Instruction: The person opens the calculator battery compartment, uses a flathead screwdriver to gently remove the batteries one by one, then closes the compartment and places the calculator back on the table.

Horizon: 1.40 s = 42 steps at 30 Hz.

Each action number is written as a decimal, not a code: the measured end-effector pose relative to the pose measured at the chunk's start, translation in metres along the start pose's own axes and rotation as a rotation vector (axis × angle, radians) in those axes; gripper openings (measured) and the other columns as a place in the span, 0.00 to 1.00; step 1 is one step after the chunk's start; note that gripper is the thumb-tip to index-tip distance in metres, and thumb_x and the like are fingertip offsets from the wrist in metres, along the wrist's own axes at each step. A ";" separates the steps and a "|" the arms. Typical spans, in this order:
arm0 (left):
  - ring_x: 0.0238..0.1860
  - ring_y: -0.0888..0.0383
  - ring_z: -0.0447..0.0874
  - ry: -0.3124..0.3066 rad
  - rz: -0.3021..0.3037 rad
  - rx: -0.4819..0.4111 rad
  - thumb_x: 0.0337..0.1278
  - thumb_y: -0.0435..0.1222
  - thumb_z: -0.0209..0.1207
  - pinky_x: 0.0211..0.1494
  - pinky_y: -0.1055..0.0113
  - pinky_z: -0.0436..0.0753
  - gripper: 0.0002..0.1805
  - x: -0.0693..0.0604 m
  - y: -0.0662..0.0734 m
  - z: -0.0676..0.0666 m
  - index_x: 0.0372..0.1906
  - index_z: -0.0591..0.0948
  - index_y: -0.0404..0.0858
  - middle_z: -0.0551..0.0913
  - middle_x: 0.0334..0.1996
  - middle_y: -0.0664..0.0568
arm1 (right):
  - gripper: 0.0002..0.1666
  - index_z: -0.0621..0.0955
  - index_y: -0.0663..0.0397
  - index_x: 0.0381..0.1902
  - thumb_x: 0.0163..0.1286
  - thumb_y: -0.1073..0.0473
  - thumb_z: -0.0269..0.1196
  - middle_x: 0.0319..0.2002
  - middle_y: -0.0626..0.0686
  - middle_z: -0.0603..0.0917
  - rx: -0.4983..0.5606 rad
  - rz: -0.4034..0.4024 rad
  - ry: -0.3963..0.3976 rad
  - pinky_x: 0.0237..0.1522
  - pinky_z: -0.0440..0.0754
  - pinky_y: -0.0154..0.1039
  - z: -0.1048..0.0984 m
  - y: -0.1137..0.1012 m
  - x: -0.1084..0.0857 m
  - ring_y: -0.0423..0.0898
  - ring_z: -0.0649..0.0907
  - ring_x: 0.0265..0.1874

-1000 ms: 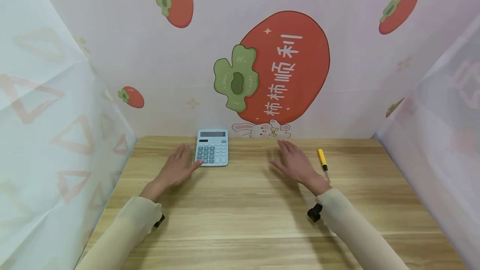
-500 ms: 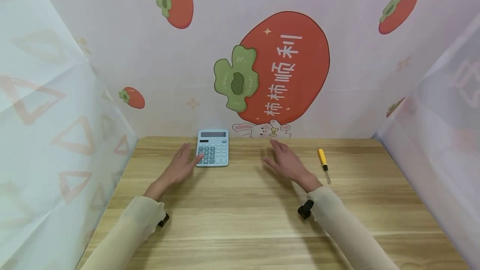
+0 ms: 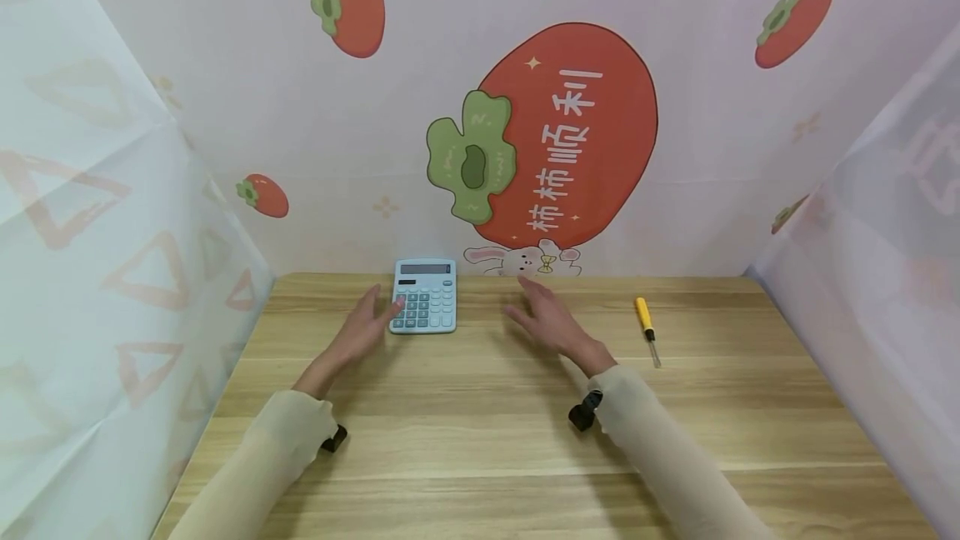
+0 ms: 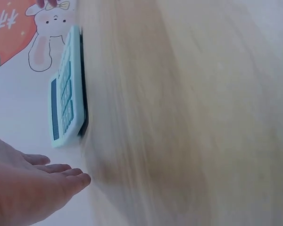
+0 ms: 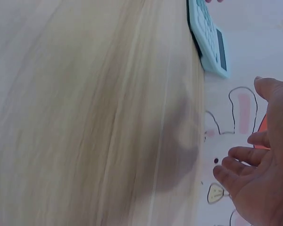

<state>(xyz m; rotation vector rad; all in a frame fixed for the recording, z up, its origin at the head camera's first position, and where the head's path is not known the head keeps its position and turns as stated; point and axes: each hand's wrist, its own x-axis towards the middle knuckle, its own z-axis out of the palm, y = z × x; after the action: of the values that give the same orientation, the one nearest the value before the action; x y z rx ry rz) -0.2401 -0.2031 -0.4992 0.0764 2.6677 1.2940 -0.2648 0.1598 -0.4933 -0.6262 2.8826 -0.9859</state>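
Note:
A light blue calculator (image 3: 438, 294) lies at the back of the wooden table, its display toward the wall. Beside its left edge is my left hand (image 3: 362, 332), fingers extended and the thumb over the keys in the head view. The left wrist view shows a gap between that hand and the calculator (image 4: 75, 99). To the calculator's right, my right hand (image 3: 552, 323) hovers over the table, fingers loosely extended and holding nothing. Its shadow falls on the tabletop in the right wrist view, where the calculator (image 5: 210, 40) is at the top.
A screwdriver (image 3: 646, 327) with a yellow handle lies on the wooden table (image 3: 465, 440), right of my right hand. Behind the table stands a white backdrop (image 3: 705, 148) printed with persimmons and a rabbit. White sheets (image 3: 97, 290) close off both sides.
My right hand has moved left, away from the screwdriver and nearer the calculator. The left hand has shifted slightly right, its thumb rising a little over the keys. Calculator and screwdriver stay put.

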 end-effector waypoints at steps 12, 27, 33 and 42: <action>0.85 0.36 0.41 -0.007 -0.097 -0.186 0.76 0.70 0.42 0.85 0.39 0.46 0.56 0.010 0.004 -0.001 0.86 0.39 0.35 0.42 0.86 0.35 | 0.42 0.58 0.63 0.83 0.84 0.47 0.57 0.80 0.64 0.66 0.201 0.054 -0.010 0.75 0.71 0.58 0.017 -0.024 0.020 0.62 0.71 0.76; 0.86 0.39 0.37 -0.011 -0.137 -0.379 0.77 0.68 0.41 0.85 0.42 0.42 0.54 0.014 0.008 0.002 0.86 0.37 0.36 0.39 0.86 0.38 | 0.42 0.57 0.60 0.84 0.85 0.43 0.54 0.78 0.63 0.69 0.351 0.145 -0.042 0.77 0.68 0.56 0.046 -0.038 0.038 0.58 0.71 0.77; 0.86 0.41 0.33 -0.008 -0.150 -0.437 0.80 0.66 0.38 0.86 0.43 0.40 0.51 0.017 0.008 0.003 0.86 0.35 0.37 0.35 0.87 0.40 | 0.42 0.57 0.61 0.84 0.85 0.46 0.56 0.78 0.64 0.68 0.396 0.166 -0.007 0.77 0.68 0.54 0.054 -0.044 0.044 0.58 0.71 0.77; 0.87 0.43 0.36 -0.013 -0.180 -0.522 0.84 0.58 0.40 0.87 0.48 0.42 0.47 0.025 0.011 0.007 0.86 0.33 0.37 0.34 0.87 0.41 | 0.41 0.58 0.59 0.84 0.85 0.48 0.56 0.80 0.60 0.66 0.454 0.197 -0.001 0.79 0.66 0.51 0.075 -0.054 0.050 0.55 0.67 0.79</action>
<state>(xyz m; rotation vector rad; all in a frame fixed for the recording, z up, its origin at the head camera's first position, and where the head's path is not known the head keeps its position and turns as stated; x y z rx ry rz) -0.2635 -0.1876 -0.4980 -0.2164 2.1778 1.8574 -0.2793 0.0587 -0.5159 -0.3010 2.5158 -1.5258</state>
